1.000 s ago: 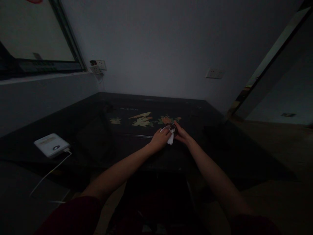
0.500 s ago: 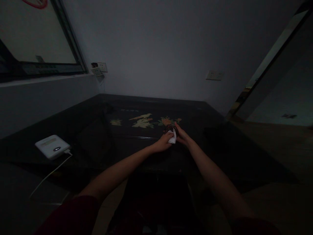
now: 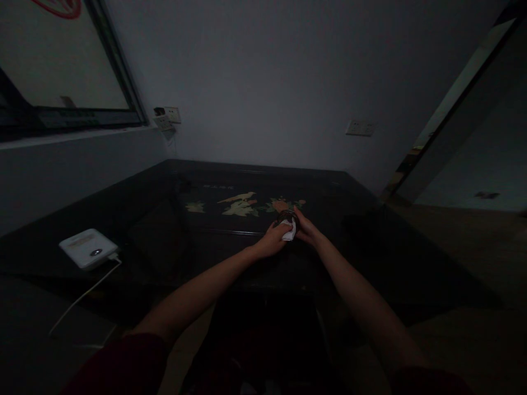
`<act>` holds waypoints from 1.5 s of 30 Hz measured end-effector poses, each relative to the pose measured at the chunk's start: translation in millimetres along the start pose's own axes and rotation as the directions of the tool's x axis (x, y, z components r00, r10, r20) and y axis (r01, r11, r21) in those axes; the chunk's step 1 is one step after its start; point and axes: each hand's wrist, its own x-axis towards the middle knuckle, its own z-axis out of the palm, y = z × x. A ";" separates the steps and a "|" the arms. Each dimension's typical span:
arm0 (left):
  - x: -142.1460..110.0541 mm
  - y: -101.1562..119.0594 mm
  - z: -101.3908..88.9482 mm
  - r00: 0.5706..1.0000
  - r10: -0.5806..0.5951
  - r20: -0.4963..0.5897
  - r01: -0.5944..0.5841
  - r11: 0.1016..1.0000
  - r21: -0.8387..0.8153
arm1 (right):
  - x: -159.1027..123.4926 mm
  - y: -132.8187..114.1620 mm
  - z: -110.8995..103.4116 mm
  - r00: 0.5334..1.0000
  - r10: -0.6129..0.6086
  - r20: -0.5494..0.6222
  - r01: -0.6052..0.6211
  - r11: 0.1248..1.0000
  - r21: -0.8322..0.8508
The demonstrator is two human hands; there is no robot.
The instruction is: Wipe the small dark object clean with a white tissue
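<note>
Mid-wipe, it seems: the left hand [image 3: 272, 240] presses a crumpled white tissue [image 3: 289, 231] against a small dark round object [image 3: 286, 217] gripped by the right hand [image 3: 305, 229] at the far middle of the black glossy tabletop [image 3: 156, 219], and turning it to an unwiped side looks due.

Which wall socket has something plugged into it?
The socket by the window corner, left of the hands; a dark plug sits in it. The right-hand wall socket looks bare.
</note>
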 end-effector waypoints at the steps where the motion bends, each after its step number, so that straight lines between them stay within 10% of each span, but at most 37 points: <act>1: -1.4 1.7 -2.1 1.000 -0.006 0.013 0.005 0.998 0.056 | 0.3 0.0 0.2 1.000 0.002 -0.005 -0.002 1.000 0.008; 12: -3.6 6.3 -20.7 0.998 0.034 0.053 -0.053 0.909 0.413 | -2.5 -0.9 2.9 0.998 0.047 -0.046 -0.045 0.997 0.059; 29: 5.7 -16.9 -13.0 0.995 -0.054 -0.087 0.040 0.988 -0.152 | -18.8 -8.4 3.2 0.996 -0.033 0.078 0.037 0.998 -0.055; 45: 5.0 -0.3 -14.2 0.993 -0.043 -0.109 0.009 0.955 -0.296 | 2.3 14.2 13.6 0.951 -0.288 -0.114 0.292 0.956 0.019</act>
